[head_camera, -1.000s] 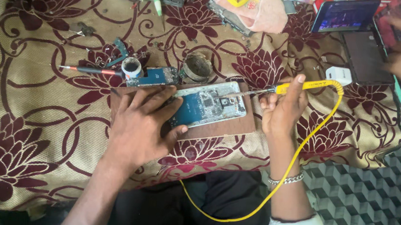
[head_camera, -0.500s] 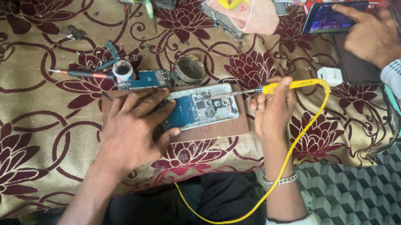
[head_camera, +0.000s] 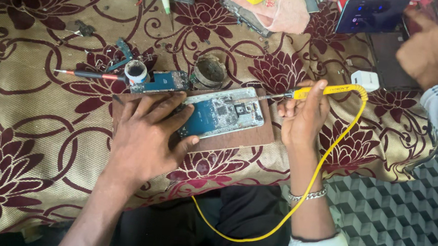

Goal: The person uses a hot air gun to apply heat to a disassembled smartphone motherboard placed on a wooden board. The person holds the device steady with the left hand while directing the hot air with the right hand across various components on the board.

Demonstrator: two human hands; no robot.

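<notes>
An opened phone [head_camera: 223, 117] with its blue circuit board showing lies on a brown wooden board [head_camera: 238, 140]. My left hand [head_camera: 148, 136] rests flat on the board, fingers spread, its fingertips pressing on the phone's left end. My right hand [head_camera: 304, 116] grips a yellow-handled soldering iron [head_camera: 324, 90]. The iron's metal tip points left, to the phone's upper right corner. Its yellow cable [head_camera: 318, 171] loops down past my right wrist.
A floral cloth [head_camera: 33, 141] covers the table. Behind the board lie a red-handled screwdriver [head_camera: 86, 74], a small white pot [head_camera: 136, 71], a blue circuit board [head_camera: 160, 81] and a round tin [head_camera: 209, 72]. At top right another person's hand [head_camera: 427, 50] is next to a lit phone [head_camera: 371, 14].
The view has shifted slightly. The other person's hand has moved at the top right, near the lit phone. My hands stay on the opened phone and the iron.
</notes>
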